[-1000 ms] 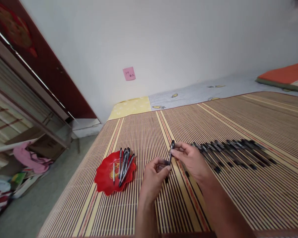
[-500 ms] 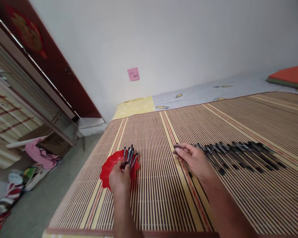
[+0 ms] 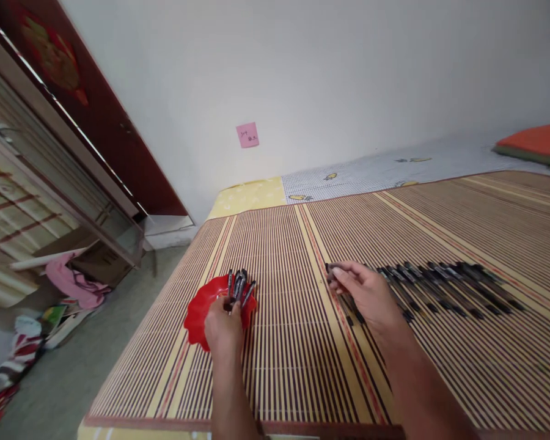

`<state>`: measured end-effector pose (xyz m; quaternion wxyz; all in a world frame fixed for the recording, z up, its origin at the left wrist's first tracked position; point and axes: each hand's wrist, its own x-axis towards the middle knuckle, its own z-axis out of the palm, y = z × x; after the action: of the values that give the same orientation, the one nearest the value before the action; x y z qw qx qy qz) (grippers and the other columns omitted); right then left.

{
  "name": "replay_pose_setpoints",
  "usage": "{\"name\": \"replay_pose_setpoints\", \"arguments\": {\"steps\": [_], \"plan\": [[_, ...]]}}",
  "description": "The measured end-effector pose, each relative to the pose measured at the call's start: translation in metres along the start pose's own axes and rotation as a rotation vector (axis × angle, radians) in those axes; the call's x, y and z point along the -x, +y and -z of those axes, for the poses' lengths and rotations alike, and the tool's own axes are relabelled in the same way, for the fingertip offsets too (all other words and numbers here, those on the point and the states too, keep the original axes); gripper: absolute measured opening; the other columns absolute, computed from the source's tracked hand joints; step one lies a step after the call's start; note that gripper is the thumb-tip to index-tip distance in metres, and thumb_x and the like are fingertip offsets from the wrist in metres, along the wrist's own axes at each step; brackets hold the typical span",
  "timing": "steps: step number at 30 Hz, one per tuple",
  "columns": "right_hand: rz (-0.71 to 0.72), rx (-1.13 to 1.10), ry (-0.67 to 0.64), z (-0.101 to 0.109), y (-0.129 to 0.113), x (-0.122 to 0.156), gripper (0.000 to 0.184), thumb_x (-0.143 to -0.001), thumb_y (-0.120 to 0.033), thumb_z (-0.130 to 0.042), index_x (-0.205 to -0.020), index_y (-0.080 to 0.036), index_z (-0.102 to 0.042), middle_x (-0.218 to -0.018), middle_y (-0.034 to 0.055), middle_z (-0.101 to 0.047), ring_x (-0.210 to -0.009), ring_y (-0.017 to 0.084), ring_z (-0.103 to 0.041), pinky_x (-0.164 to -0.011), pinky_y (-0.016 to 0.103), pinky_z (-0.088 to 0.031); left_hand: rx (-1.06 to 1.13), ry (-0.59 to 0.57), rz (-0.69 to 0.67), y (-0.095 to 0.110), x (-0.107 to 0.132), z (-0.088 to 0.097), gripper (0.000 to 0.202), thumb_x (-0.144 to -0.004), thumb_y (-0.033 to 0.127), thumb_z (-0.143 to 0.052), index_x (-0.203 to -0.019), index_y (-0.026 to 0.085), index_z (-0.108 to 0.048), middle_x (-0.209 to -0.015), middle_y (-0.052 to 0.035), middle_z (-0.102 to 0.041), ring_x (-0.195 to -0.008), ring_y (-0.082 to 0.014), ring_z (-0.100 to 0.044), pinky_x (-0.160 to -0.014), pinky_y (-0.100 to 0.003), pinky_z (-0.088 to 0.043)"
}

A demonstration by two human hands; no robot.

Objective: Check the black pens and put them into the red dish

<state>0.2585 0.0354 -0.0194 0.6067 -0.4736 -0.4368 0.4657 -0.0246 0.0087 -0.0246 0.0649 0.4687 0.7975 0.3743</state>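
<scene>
- Striped bamboo mat (image 3: 302,244) covers a bed set against a white wall. Pink sticky note (image 3: 247,134) is on the wall, orange cushion (image 3: 536,140) at far right.
- Red dish (image 3: 195,315) sits on the mat near its left edge. A bunch of pens (image 3: 238,286) lies in it, ends sticking out over the far rim.
- Left hand (image 3: 223,329) is over the dish, fingers curled down onto the near ends of that bunch. Back of the hand blocks the view, so can't tell if it actually grips one.
- Right hand (image 3: 371,296) pinches a dark pen (image 3: 335,268) between thumb and fingertips, other fingers loosely bent, low over the mat.
- Row of pens (image 3: 444,286) lies side by side on the mat, running rightward from the right hand, well apart from the dish.
</scene>
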Motion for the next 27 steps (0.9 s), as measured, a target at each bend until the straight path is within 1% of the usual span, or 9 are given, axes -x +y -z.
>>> {"name": "replay_pose_setpoints", "arguments": {"steps": [4,6,8,10,14,16,21,24,27], "plan": [[0.099,-0.086,0.261,0.011,-0.009,-0.002,0.026,-0.075,-0.040,-0.073,-0.088,-0.018,-0.070,-0.072,0.0021,-0.069,-0.059,0.013,-0.061,-0.056,0.026,-0.049,0.062,0.163,-0.045,0.011,0.003,0.000,0.020,-0.084,0.039,-0.062,-0.085,0.020,-0.071,-0.078,-0.0096,-0.072,-0.071,-0.0289,-0.065,-0.068,-0.039,-0.045],[0.137,-0.105,0.341,0.018,-0.014,-0.003,0.023,-0.076,-0.038,-0.071,-0.089,-0.018,-0.069,-0.072,0.0010,-0.068,-0.060,0.013,-0.060,-0.056,0.025,-0.048,0.144,0.224,-0.087,0.021,0.007,-0.001,0.024,-0.085,0.042,-0.060,-0.084,0.020,-0.069,-0.075,-0.0073,-0.070,-0.069,-0.0264,-0.064,-0.069,-0.038,-0.047],[0.150,-0.099,0.373,0.024,-0.017,-0.003,0.022,-0.076,-0.037,-0.070,-0.089,-0.019,-0.069,-0.074,0.0011,-0.067,-0.061,0.013,-0.061,-0.057,0.026,-0.048,0.253,0.222,-0.124,0.031,0.013,-0.004,0.025,-0.086,0.044,-0.060,-0.084,0.020,-0.068,-0.075,-0.0057,-0.069,-0.070,-0.0245,-0.064,-0.070,-0.036,-0.048],[0.152,-0.074,0.378,0.029,-0.019,-0.003,0.021,-0.076,-0.036,-0.069,-0.088,-0.019,-0.068,-0.074,0.0015,-0.067,-0.063,0.014,-0.061,-0.058,0.026,-0.047,0.392,0.139,-0.136,0.042,0.019,-0.009,0.026,-0.086,0.046,-0.061,-0.081,0.020,-0.066,-0.073,-0.0037,-0.067,-0.069,-0.0215,-0.063,-0.067,-0.032,-0.047],[0.135,0.086,0.314,0.035,-0.017,-0.004,0.021,-0.075,-0.036,-0.068,-0.085,-0.018,-0.068,-0.068,0.0007,-0.065,-0.060,0.016,-0.060,-0.056,0.028,-0.045,0.680,-0.142,-0.099,0.054,0.029,-0.023,0.032,-0.086,0.050,-0.062,-0.074,0.019,-0.062,-0.061,0.0031,-0.054,-0.056,-0.0132,-0.050,-0.055,-0.024,-0.040],[0.132,0.224,0.238,0.036,-0.015,-0.005,0.020,-0.076,-0.037,-0.065,-0.083,-0.019,-0.068,-0.067,0.0012,-0.065,-0.059,0.017,-0.060,-0.056,0.029,-0.045,0.746,-0.227,-0.082,0.054,0.031,-0.030,0.033,-0.085,0.050,-0.064,-0.074,0.019,-0.062,-0.059,0.0044,-0.051,-0.054,-0.0112,-0.046,-0.052,-0.022,-0.037],[0.155,0.694,0.038,0.036,-0.010,-0.002,0.011,-0.080,-0.024,-0.059,-0.074,-0.021,-0.067,-0.069,0.0033,-0.069,-0.065,0.019,-0.063,-0.061,0.029,-0.041,0.842,-0.347,-0.028,0.053,0.033,-0.042,0.033,-0.082,0.049,-0.069,-0.078,0.017,-0.063,-0.061,0.0048,-0.052,-0.054,-0.0090,-0.044,-0.050,-0.019,-0.034],[0.055,1.047,-0.048,0.033,-0.007,0.000,0.013,-0.083,-0.018,-0.057,-0.076,-0.021,-0.068,-0.074,0.0057,-0.072,-0.069,0.020,-0.065,-0.059,0.028,-0.037,0.944,-0.398,0.033,0.054,0.035,-0.046,0.035,-0.079,0.050,-0.073,-0.078,0.016,-0.063,-0.061,0.0047,-0.054,-0.052,-0.0076,-0.044,-0.049,-0.018,-0.034],[-0.014,1.225,-0.117,0.029,-0.005,0.001,0.014,-0.084,-0.017,-0.057,-0.077,-0.019,-0.069,-0.079,0.0092,-0.074,-0.074,0.022,-0.068,-0.059,0.028,-0.034,1.033,-0.444,0.119,0.055,0.037,-0.048,0.037,-0.076,0.050,-0.076,-0.079,0.016,-0.063,-0.060,0.0051,-0.055,-0.050,-0.0062,-0.043,-0.047,-0.017,-0.032]]}}
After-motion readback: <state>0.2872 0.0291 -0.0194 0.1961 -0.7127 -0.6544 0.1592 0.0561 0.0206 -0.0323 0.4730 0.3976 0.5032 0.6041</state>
